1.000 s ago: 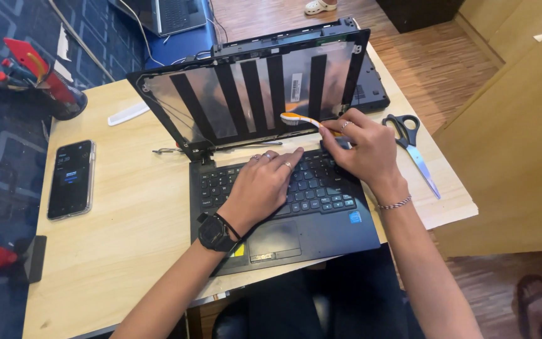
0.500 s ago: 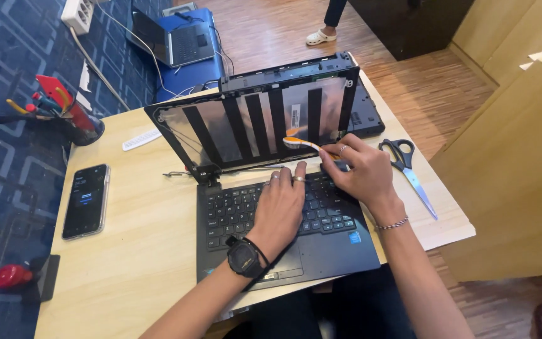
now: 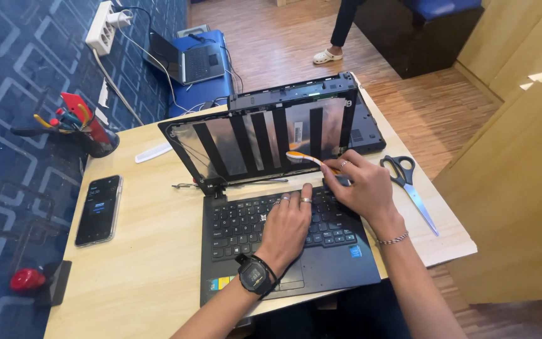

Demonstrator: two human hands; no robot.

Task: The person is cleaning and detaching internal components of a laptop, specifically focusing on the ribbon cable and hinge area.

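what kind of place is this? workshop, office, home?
Probably an informal laptop repair spot in an office or shop: a stripped laptop with its screen panel out on a wooden table, a tool holder, scissors, and a second laptop beside a wall power strip.

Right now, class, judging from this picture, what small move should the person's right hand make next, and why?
Probably ease the orange strip further off the bare lid panel: the right hand pinches its end, while the left hand presses flat on the keyboard, steadying the laptop.
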